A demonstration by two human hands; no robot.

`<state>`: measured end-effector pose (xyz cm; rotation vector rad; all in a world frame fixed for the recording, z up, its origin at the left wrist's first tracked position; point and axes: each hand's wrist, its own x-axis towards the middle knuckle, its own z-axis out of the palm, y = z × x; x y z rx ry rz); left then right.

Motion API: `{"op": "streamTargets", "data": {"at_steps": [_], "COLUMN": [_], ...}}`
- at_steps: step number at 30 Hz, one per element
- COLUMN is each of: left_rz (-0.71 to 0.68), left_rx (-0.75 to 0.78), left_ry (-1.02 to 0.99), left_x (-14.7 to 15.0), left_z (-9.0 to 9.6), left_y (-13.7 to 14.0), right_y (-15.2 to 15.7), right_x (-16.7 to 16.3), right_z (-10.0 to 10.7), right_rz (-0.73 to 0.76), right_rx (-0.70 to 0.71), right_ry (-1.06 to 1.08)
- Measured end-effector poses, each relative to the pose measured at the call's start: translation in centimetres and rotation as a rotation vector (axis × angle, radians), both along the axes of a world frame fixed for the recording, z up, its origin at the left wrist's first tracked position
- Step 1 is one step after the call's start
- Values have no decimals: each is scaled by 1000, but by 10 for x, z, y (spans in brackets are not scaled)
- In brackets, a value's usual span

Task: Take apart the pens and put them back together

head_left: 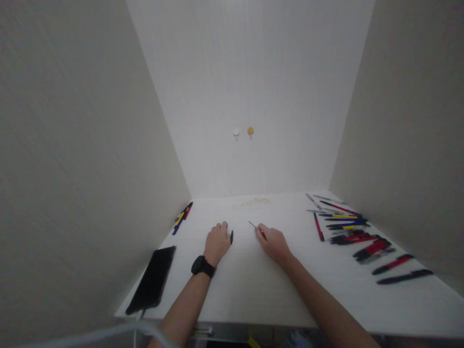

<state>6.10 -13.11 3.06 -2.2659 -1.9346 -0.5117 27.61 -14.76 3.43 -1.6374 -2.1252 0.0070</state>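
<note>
Lying aside, phone [152,278], pens [373,249]; right hand [272,243] closed on red pen [263,235], left hand [218,239] half-curled, grip on black piece [232,237] unclear.

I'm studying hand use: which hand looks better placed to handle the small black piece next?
Likely the left hand: it's beside the small black piece; the right hand is farther off, holding a slim, partly red item.
</note>
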Motion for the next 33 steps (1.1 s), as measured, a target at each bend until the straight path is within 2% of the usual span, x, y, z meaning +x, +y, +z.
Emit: {"op": "streamTargets", "data": {"at_steps": [3, 6, 9, 12, 15, 20, 24, 28, 33], "left_rz": [-1, -177, -393, -479, -486, -461, -444, -369, -333], "left_rx": [125, 190, 98, -39, -129, -167, -143, -63, -47], "left_ry": [-170, -449, -746, -969, -1095, -1141, -1163, -1201, -1324], "left_x": [3, 10, 21, 28, 31, 30, 30, 30, 30], "left_z": [5, 13, 17, 13, 7, 4, 6, 5, 1], "left_y": [-2, -4, -7, -6, -3, 0, -1, 0, 3], "right_y": [0, -1, -2, -3, -5, -7, -7, -7, -7], "right_x": [0, -1, -2, -4, -5, -6, -5, -5, -6], "right_z": [2, 3, 3, 2, 2, 4, 3, 3, 3], "right_rz": [-13, -13, 45, 140, 194, 214, 216, 207, 203], "right_rx": [11, 37, 63, 82, 87, 64, 74, 66, 50], "right_ry": [29, 58, 66, 42, 2, -14, -16, -25, -48]}}
